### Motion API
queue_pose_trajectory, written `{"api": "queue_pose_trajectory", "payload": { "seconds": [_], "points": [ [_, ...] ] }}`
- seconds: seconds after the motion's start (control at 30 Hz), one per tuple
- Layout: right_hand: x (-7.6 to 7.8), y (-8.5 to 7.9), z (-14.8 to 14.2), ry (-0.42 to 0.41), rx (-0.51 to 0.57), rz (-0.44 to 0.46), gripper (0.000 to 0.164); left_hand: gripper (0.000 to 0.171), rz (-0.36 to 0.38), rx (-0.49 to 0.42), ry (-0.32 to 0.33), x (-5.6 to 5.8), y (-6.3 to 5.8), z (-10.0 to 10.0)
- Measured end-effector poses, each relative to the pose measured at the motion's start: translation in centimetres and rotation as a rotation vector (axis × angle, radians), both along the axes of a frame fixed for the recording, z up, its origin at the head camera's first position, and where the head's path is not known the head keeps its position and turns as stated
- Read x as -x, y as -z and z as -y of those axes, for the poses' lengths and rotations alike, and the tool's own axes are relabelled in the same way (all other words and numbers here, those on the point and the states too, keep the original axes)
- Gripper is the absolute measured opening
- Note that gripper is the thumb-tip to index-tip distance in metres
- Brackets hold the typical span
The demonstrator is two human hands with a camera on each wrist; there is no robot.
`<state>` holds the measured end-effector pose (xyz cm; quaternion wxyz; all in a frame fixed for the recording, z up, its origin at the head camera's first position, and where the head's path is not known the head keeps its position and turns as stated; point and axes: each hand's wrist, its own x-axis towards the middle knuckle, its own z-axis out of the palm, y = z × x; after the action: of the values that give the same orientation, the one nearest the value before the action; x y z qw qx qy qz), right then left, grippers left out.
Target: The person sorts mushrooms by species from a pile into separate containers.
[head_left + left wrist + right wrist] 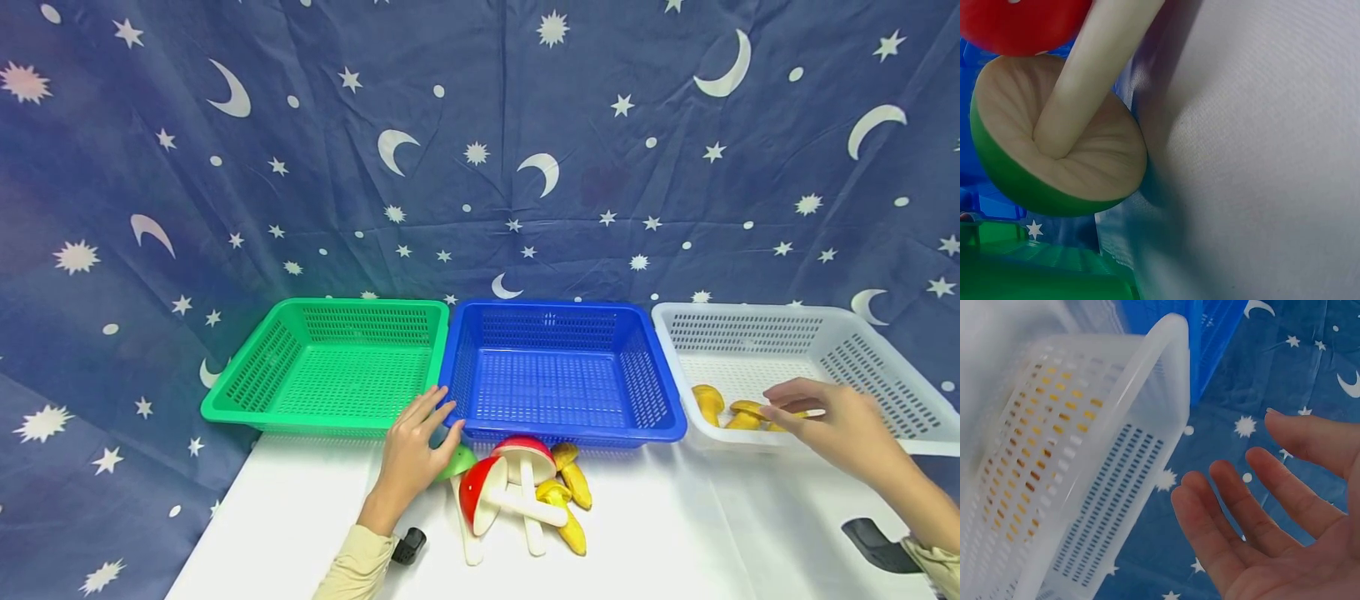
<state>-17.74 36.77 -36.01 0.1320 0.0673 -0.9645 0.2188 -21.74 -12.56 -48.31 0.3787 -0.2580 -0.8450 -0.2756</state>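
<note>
My left hand (415, 443), fingers loosely bent, is over the green-capped toy mushroom (459, 461), with fingertips at the near left corner of the blue basket (558, 435). In the left wrist view that mushroom (1019, 181) shows its pale underside and stem. Beside it lie two red-capped toy mushrooms (475, 492) and two yellow mushrooms (573, 533). Over the front rim of the white basket (731, 437), my right hand (843, 421) has its fingers apart, holding nothing. In the right wrist view the fingers (1254, 519) are spread. Several yellow mushrooms (707, 402) lie inside that basket.
A green basket (360, 427) stands left of the blue one, and the three form a row. Behind them hangs a dark blue cloth (465, 233) with moons and stars. White cloth covers the table (667, 533).
</note>
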Motion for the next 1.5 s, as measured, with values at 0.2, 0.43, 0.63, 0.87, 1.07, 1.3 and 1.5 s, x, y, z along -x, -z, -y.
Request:
{"api": "queue_pose_trajectory", "payload": {
  "seconds": [0.2,0.43,0.63,0.87,1.07,1.3,1.5],
  "points": [
    [-0.5,0.1,1.2,-0.029,0.029,-0.017,0.025,0.03,-0.02,-0.002,0.0,0.1,0.1,0.0],
    [-1.3,0.4,2.9,-0.087,0.111,-0.025,0.019,0.03,-0.009,-0.002,0.002,0.0,0.0,0.0],
    [-1.7,0.5,4.5,-0.108,0.103,-0.005,0.019,0.03,0.007,0.001,-0.004,-0.1,-0.1,0.0],
    [-2.3,0.9,6.2,-0.146,0.144,0.016,0.019,0.03,-0.002,-0.002,-0.004,-0.1,0.0,-0.1],
    [-2.8,1.8,7.5,-0.162,0.147,0.071,0.018,0.03,0.013,0.004,-0.013,-0.1,0.0,-0.1],
    [-3.1,2.9,8.8,-0.187,0.169,0.11,0.019,0.029,0.008,0.003,-0.009,-0.1,0.1,-0.1],
    [-3.0,4.0,10.2,-0.191,0.169,0.145,0.018,0.029,0.002,0.002,-0.008,-0.1,0.0,-0.1]
  ]
}}
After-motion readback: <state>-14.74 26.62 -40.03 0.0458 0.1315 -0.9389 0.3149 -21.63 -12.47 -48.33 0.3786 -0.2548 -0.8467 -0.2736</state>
